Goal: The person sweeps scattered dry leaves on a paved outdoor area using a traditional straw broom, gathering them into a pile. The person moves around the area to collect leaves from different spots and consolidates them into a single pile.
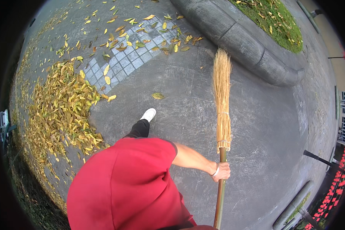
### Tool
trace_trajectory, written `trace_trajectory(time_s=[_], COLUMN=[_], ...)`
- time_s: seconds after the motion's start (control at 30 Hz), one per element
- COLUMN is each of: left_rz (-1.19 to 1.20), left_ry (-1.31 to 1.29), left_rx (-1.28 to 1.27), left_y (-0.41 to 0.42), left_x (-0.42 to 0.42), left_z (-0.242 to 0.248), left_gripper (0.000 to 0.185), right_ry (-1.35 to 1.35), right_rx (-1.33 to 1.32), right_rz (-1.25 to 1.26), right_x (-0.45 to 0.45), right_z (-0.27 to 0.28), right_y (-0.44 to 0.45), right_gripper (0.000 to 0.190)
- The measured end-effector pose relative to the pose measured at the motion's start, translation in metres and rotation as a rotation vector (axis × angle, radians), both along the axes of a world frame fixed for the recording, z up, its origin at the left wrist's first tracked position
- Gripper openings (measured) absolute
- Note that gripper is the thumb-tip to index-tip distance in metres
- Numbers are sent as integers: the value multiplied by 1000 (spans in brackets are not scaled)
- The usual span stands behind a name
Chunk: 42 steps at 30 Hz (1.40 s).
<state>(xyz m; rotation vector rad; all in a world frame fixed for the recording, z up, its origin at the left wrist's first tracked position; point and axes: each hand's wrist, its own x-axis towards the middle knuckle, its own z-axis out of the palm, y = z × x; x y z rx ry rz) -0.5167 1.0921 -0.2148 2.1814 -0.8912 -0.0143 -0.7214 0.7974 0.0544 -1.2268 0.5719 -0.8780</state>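
Observation:
My left hand (222, 172), with a white band at the wrist, grips the bamboo-like handle (219, 198) of a straw broom. It holds the handle just below the tied bundle. The broom's pale straw bristles (222, 69) point to the top of the view, their tips close to the base of a dark stone curb (212, 23). Two bindings circle the straw. The lower handle leaves the bottom of the view, and my right hand is out of view. At the left, a large heap of yellow leaves (60, 106) rests on the grey pavement (184, 120).
Loose leaves (120, 49) lie scattered over a strip of pale square tiles (126, 63). One leaf (158, 95) is near my white shoe (148, 114). Behind the curb is a grass bed (276, 26). A dark pole (319, 158) and red decorations (339, 184) appear at the right.

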Motion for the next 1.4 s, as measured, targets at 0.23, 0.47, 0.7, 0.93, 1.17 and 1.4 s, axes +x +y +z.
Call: trace_trajectory(time_s=[0.23,0.47,0.7,0.93,1.17,1.4], left_rz=[403,933,813,406,786,898], left_ry=[213,901,755,177,87,654], left_rx=[106,874,847,244,220,1044], left_y=[245,596,555,406,506,721], left_x=[-18,-258,-269,10,65,-154], left_z=[-176,-149,-83,-75,-188,-145], left_gripper=[24,25,18,21,26,24], right_ry=[74,427,342,222,116,362], right_rx=[136,606,759,347,383,718], right_rz=[196,760,695,70,280,785], right_x=[62,128,159,135,156,178], right_z=[-45,-195,-216,-75,-129,-217], right_y=[169,431,349,188,390,531], right_gripper=[37,40,44,44,38,42])
